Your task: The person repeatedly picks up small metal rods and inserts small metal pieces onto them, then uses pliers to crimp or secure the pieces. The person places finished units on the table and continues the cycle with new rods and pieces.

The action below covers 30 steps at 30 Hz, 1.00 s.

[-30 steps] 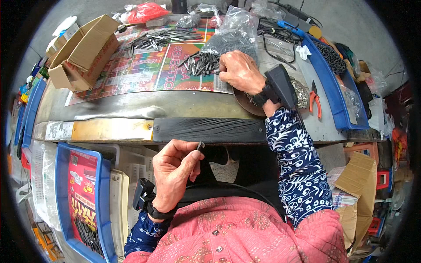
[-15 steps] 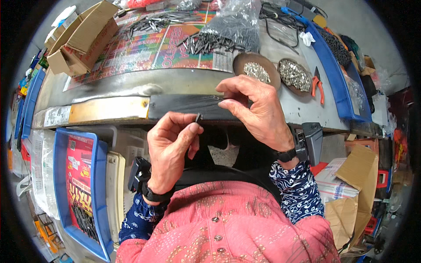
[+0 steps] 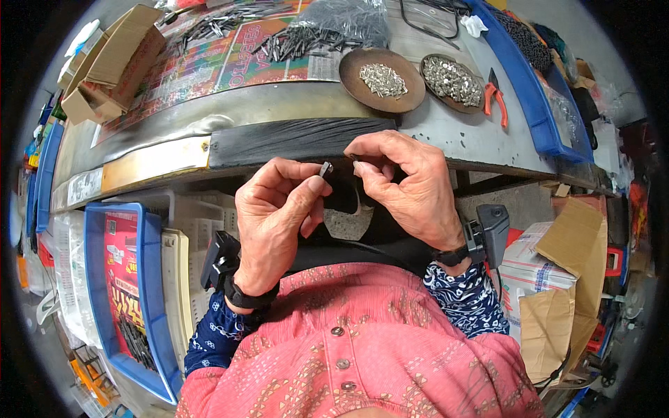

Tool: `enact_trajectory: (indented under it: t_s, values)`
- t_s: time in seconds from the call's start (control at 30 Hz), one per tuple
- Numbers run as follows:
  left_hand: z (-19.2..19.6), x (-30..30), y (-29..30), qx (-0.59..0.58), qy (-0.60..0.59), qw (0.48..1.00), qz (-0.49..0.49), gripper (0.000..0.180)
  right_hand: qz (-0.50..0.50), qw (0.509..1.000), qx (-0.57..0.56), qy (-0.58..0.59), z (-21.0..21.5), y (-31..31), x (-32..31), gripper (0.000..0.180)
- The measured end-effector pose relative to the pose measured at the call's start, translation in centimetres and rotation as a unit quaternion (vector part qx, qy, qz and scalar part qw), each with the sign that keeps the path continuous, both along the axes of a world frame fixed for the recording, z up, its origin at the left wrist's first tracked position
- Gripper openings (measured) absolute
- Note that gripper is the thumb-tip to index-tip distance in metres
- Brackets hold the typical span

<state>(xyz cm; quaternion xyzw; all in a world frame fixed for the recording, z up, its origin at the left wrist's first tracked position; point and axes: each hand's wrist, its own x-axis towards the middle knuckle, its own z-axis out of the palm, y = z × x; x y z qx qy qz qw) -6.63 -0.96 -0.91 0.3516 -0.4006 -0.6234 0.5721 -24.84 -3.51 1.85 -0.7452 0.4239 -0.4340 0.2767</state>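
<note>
Pinched between thumb and forefinger of my left hand (image 3: 273,209) is a small, slim black part (image 3: 325,169) with a shiny end. My right hand (image 3: 412,187) is closed in a pinch just to the right, in front of the table edge. Something tiny and dark shows at its fingertips, too small to name. A short gap separates the two hands. Beyond my right hand stands a round brown dish (image 3: 350,78) holding small silvery metal pieces (image 3: 382,80). Beside it, a second dish (image 3: 468,108) carries more metal pieces (image 3: 453,80).
Orange-handled pliers (image 3: 496,101) lie right of the dishes. Loose black parts (image 3: 300,43) are heaped on printed sheeting near a clear plastic bag (image 3: 348,24). A cardboard box (image 3: 118,66) stands far left. Blue trays (image 3: 150,279) sit low left and along the right side.
My right hand has come down from the dish side, nearer to the left hand. The black part in my left hand is raised slightly. The whole view has shifted a little.
</note>
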Motion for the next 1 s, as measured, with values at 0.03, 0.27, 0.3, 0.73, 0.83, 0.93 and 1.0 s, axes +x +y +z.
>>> enact_trajectory:
  t_s: [0.03, 0.27, 0.3, 0.73, 0.83, 0.93, 1.0]
  values:
    - [0.0, -0.1, 0.1, 0.001, -0.001, 1.0, -0.002, 0.007, -0.002, 1.0, 0.017, -0.015, -0.1, 0.2, -0.1, 0.016]
    - [0.2, -1.0, 0.6, 0.017, -0.007, 1.0, -0.007, 0.007, 0.034, 0.95, 0.169, -0.261, -0.5, 0.6, -0.3, 0.013]
    - [0.2, -1.1, 0.7, 0.019, -0.007, 1.0, -0.008, 0.007, 0.028, 0.949, 0.168, -0.267, -0.6, 0.6, -0.3, 0.014]
    - [0.0, -1.8, 1.0, -0.021, -0.023, 0.999, 0.008, 0.007, 0.023, 0.926, 0.191, -0.326, -0.9, 0.7, 0.3, 0.013]
    - [0.0, -1.8, 1.0, -0.029, -0.021, 0.999, 0.008, 0.007, 0.023, 0.925, 0.194, -0.325, -1.0, 0.6, 0.3, 0.012]
    - [-0.1, -1.7, 1.0, -0.023, -0.038, 0.999, 0.006, 0.007, 0.025, 0.923, 0.193, -0.333, -1.1, 0.6, 0.4, 0.012]
    - [0.0, -1.5, 1.0, -0.017, -0.021, 1.0, -0.002, 0.008, 0.03, 0.92, 0.192, -0.34, -1.1, 0.6, 0.4, 0.012]
